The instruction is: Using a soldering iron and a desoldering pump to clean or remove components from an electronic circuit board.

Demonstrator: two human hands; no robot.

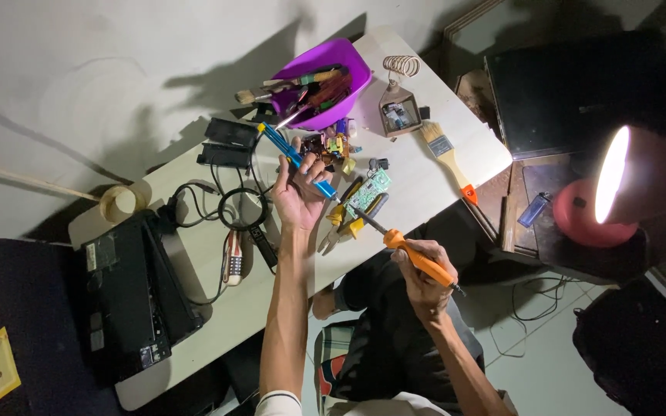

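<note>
Head view: right hand [424, 276] gripped an orange soldering iron [418, 258], tip angled up-left toward the blue tool [296, 158] the left hand [299, 194] held.

wall [79, 69]: pale, shadowed, upper left | floor [549, 362]: light tiles, lower right | lamp [618, 185]: red, lit, right | table [425, 185]: pale, centre
</note>
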